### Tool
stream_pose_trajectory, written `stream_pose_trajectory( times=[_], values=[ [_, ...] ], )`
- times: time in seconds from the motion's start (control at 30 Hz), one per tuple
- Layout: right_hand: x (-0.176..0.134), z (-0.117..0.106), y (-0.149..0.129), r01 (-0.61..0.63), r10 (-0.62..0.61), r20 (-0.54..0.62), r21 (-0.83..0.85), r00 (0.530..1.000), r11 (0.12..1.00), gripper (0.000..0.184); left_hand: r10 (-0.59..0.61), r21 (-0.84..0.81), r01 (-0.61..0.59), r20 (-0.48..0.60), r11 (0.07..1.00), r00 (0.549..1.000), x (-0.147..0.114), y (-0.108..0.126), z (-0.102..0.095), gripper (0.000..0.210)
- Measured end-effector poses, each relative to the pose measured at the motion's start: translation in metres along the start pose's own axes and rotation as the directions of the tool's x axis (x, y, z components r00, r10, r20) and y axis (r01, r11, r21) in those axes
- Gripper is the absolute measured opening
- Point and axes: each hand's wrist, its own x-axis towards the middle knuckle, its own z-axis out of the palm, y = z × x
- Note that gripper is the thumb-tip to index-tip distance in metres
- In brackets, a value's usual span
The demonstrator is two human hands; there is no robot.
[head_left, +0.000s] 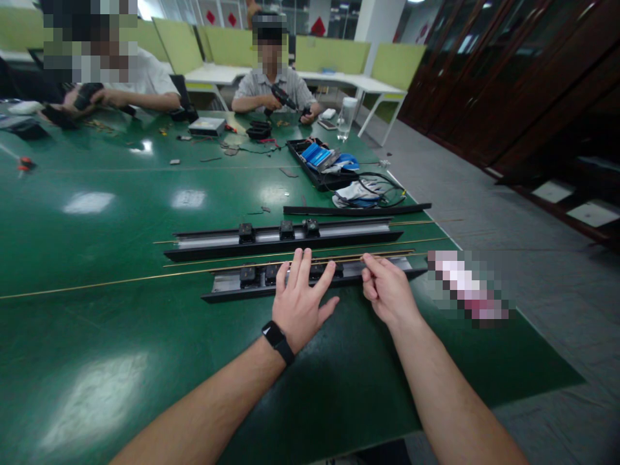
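The nearer black channel rail [237, 296] lies across the green table, with several black blocks [248, 276] inside its grey trough. Over it is my left hand [299, 307], palm down with fingers spread; whether the fingertips touch the rail or the rod cannot be made out. My right hand [391, 289] is closed in a pinch on a long thin brass rod [121, 282] above the rail's right part. That rod runs far out to the left. Just behind lies a second black rail [285, 247] holding three black blocks, and another thin rod [242, 258] rests between the rails.
Beyond the rails are a black strip [358, 210], gloves [361, 192] with black cables, and a black tray [322, 183] of blue items. A clear bottle [345, 119] stands farther back. Across the green table [145, 387] sit two people, one holding a power drill [283, 97].
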Motion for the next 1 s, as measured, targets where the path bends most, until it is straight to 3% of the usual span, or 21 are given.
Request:
stream_pose_trajectory(
  times=[1.0],
  values=[
    [0.0002, 0.0011, 0.0000, -0.012, 0.012, -0.002, 0.020, 1.000, 1.000, 0.031, -0.005, -0.006, 0.005, 0.001, 1.000, 1.000, -0.0001, -0.0003, 0.0008, 0.063]
  ],
)
